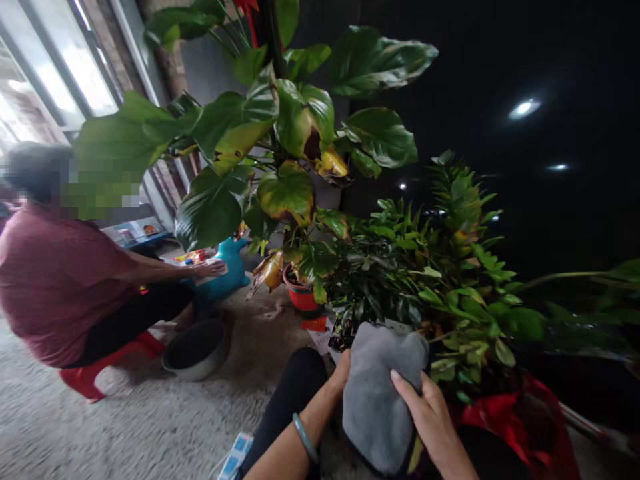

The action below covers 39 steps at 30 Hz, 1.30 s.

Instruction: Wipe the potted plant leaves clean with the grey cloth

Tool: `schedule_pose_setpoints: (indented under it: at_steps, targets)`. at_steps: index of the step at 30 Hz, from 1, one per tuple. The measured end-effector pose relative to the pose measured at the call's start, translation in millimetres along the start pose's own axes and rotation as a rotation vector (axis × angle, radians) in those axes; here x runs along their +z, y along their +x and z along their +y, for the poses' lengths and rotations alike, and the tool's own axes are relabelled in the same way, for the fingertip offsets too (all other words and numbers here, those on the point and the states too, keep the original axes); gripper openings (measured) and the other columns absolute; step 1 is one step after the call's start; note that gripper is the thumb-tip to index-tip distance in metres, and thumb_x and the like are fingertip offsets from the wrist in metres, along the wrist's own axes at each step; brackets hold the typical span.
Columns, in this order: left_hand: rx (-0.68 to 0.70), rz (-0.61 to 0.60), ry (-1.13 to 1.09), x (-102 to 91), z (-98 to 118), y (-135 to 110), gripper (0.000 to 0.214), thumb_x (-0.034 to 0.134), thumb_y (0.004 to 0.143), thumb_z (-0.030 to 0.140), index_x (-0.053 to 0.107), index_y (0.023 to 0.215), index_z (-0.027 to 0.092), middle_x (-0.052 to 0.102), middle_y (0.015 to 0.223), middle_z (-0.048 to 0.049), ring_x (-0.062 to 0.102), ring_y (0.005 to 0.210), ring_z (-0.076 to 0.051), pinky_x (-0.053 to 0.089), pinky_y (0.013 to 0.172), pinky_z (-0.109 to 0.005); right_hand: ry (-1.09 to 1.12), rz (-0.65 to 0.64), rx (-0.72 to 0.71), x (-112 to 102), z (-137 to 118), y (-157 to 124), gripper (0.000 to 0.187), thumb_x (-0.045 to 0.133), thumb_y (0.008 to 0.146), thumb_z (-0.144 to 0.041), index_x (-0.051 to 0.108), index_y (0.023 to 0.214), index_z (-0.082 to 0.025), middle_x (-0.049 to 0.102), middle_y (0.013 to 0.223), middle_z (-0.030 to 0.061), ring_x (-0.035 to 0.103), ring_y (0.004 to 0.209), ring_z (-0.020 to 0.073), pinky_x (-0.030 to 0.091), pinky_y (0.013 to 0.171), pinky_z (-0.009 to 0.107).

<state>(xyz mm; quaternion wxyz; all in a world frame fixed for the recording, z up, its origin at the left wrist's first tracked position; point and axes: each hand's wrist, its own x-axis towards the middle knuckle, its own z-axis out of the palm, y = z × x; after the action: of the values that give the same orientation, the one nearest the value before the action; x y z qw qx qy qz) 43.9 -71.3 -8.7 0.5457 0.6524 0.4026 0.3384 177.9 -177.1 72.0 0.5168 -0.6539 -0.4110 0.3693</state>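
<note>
A soft grey cloth (379, 400) with a fuzzy surface is between my hands, low in the middle of the view; a dark and yellowish part shows at its lower right edge. My left hand (342, 372), below a pale green bangle (305, 437), grips the cloth's left side, its fingers hidden behind the fabric. On the right side my right hand (433, 410) is closed on the cloth, thumb laid across the front. Just beyond the cloth are the leaves of low green plants (380, 267).
A large-leaved plant (287, 190) rises from a red pot (303, 297). At left, a person (60, 280) on a red stool (90, 373) rests a hand on a blue toy-like animal (227, 270). A grey basin (197, 350) stands on the floor. Red wrapping (535, 427) lies at lower right.
</note>
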Motion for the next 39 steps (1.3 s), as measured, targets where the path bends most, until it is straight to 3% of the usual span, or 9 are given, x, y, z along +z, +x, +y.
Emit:
schedule_pose_setpoints:
  at_steps: [3,6,12,20,25,28,30,33,39]
  targets:
    - [-0.034,0.168,-0.153,-9.7,13.4,-1.0,0.031,0.066,0.073,0.041,0.072,0.085,0.013,0.071,0.078,-0.0046,0.062,0.073,-0.018,0.051,0.068,-0.03,-0.107,-0.005,-0.168,-18.2,-22.5,2.6,0.047,0.062,0.06,-0.064,0.074,0.075,-0.021,0.075,0.081,0.012,0.069,0.082,0.0345,0.054,0.076,0.039]
    - [-0.027,0.318,-0.407,-15.4,40.4,-11.2,0.046,0.07,0.066,0.049,0.071,0.096,0.014,0.072,0.093,-0.0098,0.064,0.075,-0.019,0.051,0.066,-0.03,-0.199,-0.015,-0.312,-29.9,-41.2,6.5,0.039,0.06,0.065,-0.059,0.073,0.071,-0.022,0.074,0.074,0.0113,0.069,0.073,0.0322,0.055,0.072,0.038]
    - [0.122,-0.139,-0.555,-1.0,99.1,-49.2,0.083,0.082,0.052,0.054,0.06,0.124,0.02,0.066,0.121,-0.0104,0.057,0.115,-0.031,0.043,0.099,-0.043,-0.267,-0.116,-0.442,-31.9,-57.4,6.1,0.028,0.064,0.064,-0.047,0.075,0.074,-0.023,0.074,0.075,0.0091,0.069,0.072,0.0309,0.055,0.07,0.038]
    - [-0.173,-0.214,-0.918,26.4,95.6,-65.0,0.078,0.087,0.04,0.044,0.065,0.109,0.015,0.073,0.095,-0.0117,0.067,0.097,-0.033,0.047,0.092,-0.046,-0.142,-0.256,-0.328,-33.0,-66.5,8.1,0.04,0.069,0.062,-0.046,0.074,0.089,-0.017,0.074,0.086,0.0082,0.066,0.077,0.0276,0.052,0.073,0.036]
    - [-0.308,0.022,-0.85,23.8,98.6,-67.7,0.067,0.089,0.042,0.044,0.067,0.096,0.013,0.072,0.086,-0.0092,0.067,0.087,-0.027,0.049,0.085,-0.039,-0.11,0.06,-0.225,-16.3,-52.2,8.4,0.04,0.066,0.055,-0.057,0.064,0.075,-0.022,0.07,0.074,0.0069,0.064,0.072,0.0284,0.052,0.07,0.039]
    - [-0.358,0.214,-0.766,19.7,103.9,-65.8,0.063,0.09,0.035,0.042,0.067,0.085,0.013,0.068,0.072,-0.0031,0.062,0.071,-0.019,0.048,0.071,-0.032,-0.189,0.24,-0.176,-1.7,-30.7,1.3,0.053,0.059,0.056,-0.069,0.063,0.08,-0.022,0.071,0.084,0.0136,0.064,0.086,0.0358,0.048,0.083,0.048]
    - [-0.326,0.283,-0.724,17.3,106.7,-64.0,0.057,0.089,0.034,0.04,0.066,0.078,0.014,0.064,0.063,0.0008,0.056,0.063,-0.016,0.045,0.063,-0.028,-0.177,0.214,-0.14,7.3,-15.2,-7.2,0.071,0.054,0.06,-0.075,0.063,0.102,-0.018,0.067,0.112,0.0199,0.058,0.109,0.0384,0.041,0.096,0.05]
    - [-0.257,0.288,-0.673,15.8,107.8,-62.5,0.047,0.086,0.038,0.043,0.064,0.068,0.013,0.057,0.057,0.0033,0.049,0.058,-0.013,0.041,0.059,-0.026,-0.109,0.052,-0.016,17.3,1.9,-17.7,0.099,0.056,0.062,-0.076,0.045,0.133,-0.007,0.044,0.143,0.0241,0.04,0.133,0.0358,0.032,0.108,0.045]
    - [-0.272,0.225,-0.507,19.5,105.3,-62.3,0.054,0.075,0.049,0.066,0.06,0.06,0.016,0.053,0.057,0.0022,0.048,0.062,-0.015,0.042,0.065,-0.029,0.074,0.044,0.101,20.9,9.4,-4.1,0.108,0.068,0.053,-0.073,0.043,0.135,-0.007,0.056,0.133,0.0216,0.046,0.128,0.0372,0.038,0.103,0.044]
